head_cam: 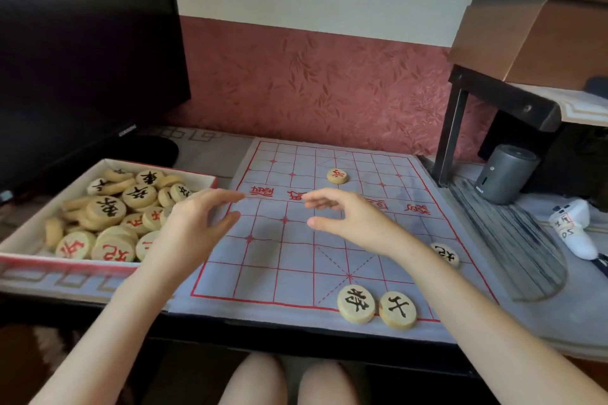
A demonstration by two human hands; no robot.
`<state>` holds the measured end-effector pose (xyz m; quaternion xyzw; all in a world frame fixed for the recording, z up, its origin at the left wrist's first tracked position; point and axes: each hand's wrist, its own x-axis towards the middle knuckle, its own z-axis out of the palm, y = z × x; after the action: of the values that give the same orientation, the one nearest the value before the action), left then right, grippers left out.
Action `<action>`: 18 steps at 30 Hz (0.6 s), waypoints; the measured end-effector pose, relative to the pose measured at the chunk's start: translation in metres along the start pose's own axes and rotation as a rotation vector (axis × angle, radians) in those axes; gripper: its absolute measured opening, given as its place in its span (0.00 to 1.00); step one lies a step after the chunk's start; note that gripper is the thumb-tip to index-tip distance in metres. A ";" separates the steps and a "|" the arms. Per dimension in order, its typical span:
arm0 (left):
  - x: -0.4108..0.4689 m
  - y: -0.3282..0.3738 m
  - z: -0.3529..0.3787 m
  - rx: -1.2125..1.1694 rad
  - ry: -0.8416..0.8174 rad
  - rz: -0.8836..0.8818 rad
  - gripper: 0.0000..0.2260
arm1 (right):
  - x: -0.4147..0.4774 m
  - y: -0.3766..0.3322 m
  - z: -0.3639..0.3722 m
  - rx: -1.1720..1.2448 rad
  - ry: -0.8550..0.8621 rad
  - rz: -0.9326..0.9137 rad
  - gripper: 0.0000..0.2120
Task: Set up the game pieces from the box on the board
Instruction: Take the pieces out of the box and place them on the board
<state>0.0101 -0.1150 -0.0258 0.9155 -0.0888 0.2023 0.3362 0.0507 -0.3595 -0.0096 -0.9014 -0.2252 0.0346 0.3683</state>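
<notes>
Game pieces (108, 217) fill the box (29, 237); four lie on the board (289, 260). My left hand (194, 223) and right hand (352, 220) hover empty, fingers spread.

Board (296, 260): soft matt cloth, red printed lines. Game pieces (356, 304): pale smooth wood, painted characters. Box (29, 240): matt white card. Monitor (82, 43): glossy black plastic. Carton (526, 33): brown matt cardboard. Cylinder (506, 174): grey satin plastic or metal.
</notes>
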 end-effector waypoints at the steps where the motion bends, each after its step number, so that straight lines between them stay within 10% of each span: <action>1: 0.000 -0.008 -0.008 0.032 0.023 -0.019 0.13 | 0.009 -0.006 0.007 -0.002 -0.015 -0.012 0.19; 18: 0.003 -0.080 -0.042 0.274 -0.053 -0.126 0.15 | 0.140 -0.079 0.124 -0.111 -0.188 -0.020 0.21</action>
<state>0.0234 -0.0265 -0.0419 0.9616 -0.0118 0.1667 0.2178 0.1176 -0.1688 -0.0316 -0.9108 -0.2694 0.1027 0.2955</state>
